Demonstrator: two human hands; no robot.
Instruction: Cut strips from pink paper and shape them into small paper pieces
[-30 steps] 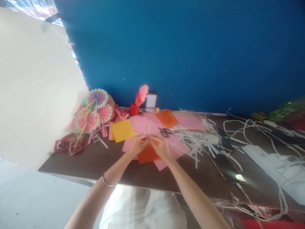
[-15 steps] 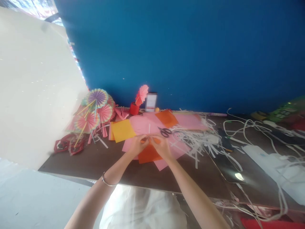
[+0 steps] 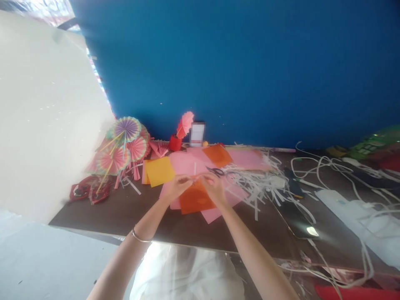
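Observation:
My left hand (image 3: 179, 187) and my right hand (image 3: 214, 188) are held close together over the middle of the table, fingertips pinched. Something thin seems to run between the fingertips, too small and blurred to name. Right below them lies an orange paper sheet (image 3: 195, 201), on top of pink paper sheets (image 3: 210, 215). Dark-handled scissors (image 3: 215, 171) rest just beyond my right hand, which partly covers them. A yellow paper sheet (image 3: 160, 171) lies to the left, past my left hand. Another orange sheet (image 3: 217, 155) is farther back.
White paper strips (image 3: 254, 182) are heaped at the right, near a phone (image 3: 295, 218) and tangled white cables (image 3: 325, 164). Pleated paper fans (image 3: 126, 129) stand at the left. A red pot (image 3: 175, 143) and a propped-up screen (image 3: 197, 134) stand against the blue wall (image 3: 234, 71).
My hands have drawn slightly apart, and their fingertips are still pinched. More of the orange sheet beneath shows between them, and my right hand covers more of the scissors. The view has shifted slightly.

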